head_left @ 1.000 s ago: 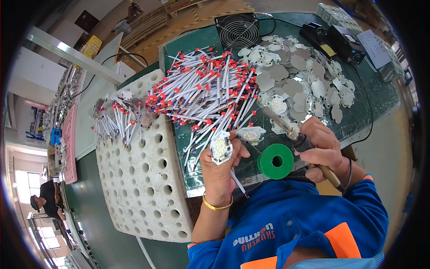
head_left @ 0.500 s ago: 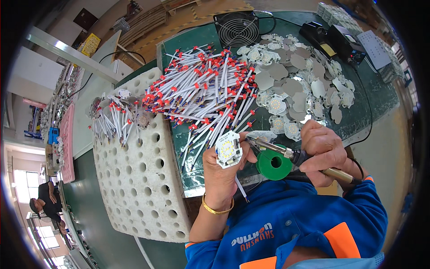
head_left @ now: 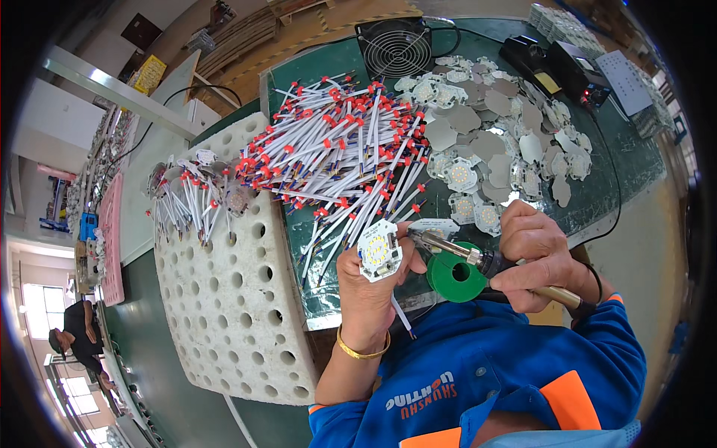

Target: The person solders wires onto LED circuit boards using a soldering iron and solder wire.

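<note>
Soldering iron [head_left: 478, 258], right of frame centre, is sitting in the right hand's [head_left: 534, 261] closed grip, probably stiff, best held by its handle; near centre, the left hand [head_left: 366, 302] is holding a white LED board [head_left: 379, 252], likely light, safest by its edges.

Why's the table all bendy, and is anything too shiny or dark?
Head view: fisheye bending curves the green table, and the picture's corners go black; head view: a window at far left glares white; head view: the white board in the left hand looks fairly clear.
</note>
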`<state>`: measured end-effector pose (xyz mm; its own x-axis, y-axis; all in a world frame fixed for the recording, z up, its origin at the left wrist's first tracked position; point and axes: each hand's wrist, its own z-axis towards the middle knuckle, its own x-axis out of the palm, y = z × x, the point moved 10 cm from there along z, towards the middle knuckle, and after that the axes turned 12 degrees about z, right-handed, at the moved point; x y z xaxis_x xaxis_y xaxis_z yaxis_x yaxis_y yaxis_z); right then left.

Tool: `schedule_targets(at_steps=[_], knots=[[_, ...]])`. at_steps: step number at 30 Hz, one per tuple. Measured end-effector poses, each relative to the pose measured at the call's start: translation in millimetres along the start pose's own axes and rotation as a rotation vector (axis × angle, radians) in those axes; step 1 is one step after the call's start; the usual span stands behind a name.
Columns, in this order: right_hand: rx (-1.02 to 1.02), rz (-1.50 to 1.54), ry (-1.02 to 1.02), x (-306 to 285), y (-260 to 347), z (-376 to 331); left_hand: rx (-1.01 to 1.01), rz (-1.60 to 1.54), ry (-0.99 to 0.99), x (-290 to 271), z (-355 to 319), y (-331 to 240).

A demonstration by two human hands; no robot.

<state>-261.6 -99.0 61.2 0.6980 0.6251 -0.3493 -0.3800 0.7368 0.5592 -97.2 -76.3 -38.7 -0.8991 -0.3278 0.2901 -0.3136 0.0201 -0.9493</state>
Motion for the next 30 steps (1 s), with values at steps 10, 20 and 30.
schedule_targets(at_steps=[10, 20, 30], knots=[[0.048, 0.023, 0.031, 6.3, -12.2, -4.3, -0.140, -0.018, -0.077, -9.3, 8.0, 19.9], [0.141, -0.224, -0.205, -0.2, -24.1, 14.7, -0.164, -0.043, 0.006, 11.3, 5.6, 20.8], [0.278, 0.085, -0.243, -5.0, -46.8, 9.2, -0.223, -0.071, 0.237, 14.7, 13.9, 31.1]])
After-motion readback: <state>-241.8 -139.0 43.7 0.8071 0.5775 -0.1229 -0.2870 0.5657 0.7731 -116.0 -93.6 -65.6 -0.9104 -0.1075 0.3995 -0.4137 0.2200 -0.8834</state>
